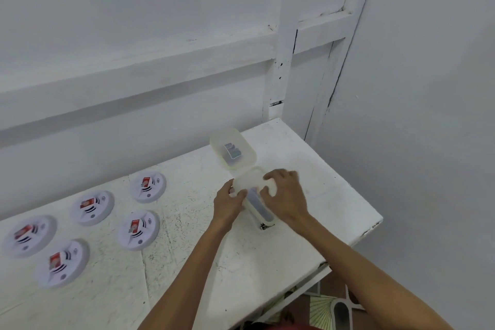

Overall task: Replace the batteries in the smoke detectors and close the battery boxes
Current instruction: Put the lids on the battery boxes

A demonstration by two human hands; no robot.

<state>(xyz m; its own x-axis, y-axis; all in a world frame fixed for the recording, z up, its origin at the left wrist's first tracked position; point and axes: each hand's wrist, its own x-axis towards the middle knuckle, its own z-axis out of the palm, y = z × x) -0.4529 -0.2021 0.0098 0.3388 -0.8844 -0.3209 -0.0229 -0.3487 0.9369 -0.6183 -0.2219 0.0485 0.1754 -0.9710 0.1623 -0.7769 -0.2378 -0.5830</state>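
Note:
Several round white smoke detectors lie on the left of the white table, each with a red battery showing, such as one (147, 186) at the back and one (138, 230) nearer me. A translucent battery box (232, 152) with dark batteries inside stands at the back. In front of it lies a second translucent battery box (258, 202). My left hand (229, 202) grips its left side and my right hand (287, 195) presses on its white lid (250, 181).
The table (308, 244) ends close on the right, against a white wall. A chipped spot (265, 226) sits beside the near box. Patterned floor and a sandal (341, 312) show below the table's edge.

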